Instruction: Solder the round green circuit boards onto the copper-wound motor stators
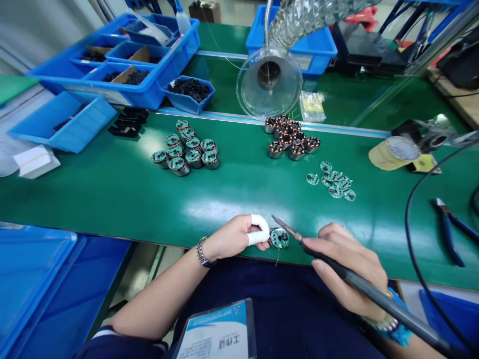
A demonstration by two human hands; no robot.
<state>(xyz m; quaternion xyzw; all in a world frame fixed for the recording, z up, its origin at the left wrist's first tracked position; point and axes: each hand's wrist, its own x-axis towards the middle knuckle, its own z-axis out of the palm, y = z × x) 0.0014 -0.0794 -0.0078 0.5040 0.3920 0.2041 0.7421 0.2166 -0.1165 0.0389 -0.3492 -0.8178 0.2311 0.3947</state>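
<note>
With white tape on its thumb and finger, my left hand [239,235] grips a motor stator topped by a round green circuit board [279,238] at the table's front edge. A thin wire hangs from it toward me. My right hand [348,264] is closed around the dark handle of a soldering iron [337,269]. The iron's tip points up and left, just above the board; whether it touches cannot be told. Copper-wound stators [286,137] stand grouped beyond, and loose round circuit boards [337,184] lie to their right. Stators with boards fitted [187,149] stand at left.
A fume extraction funnel [269,82] hangs over the back. Blue bins [149,92] with black parts stand at back left. To the right are a yellowish tub [392,152], blue-handled cutters [451,229] and the black cable [409,234].
</note>
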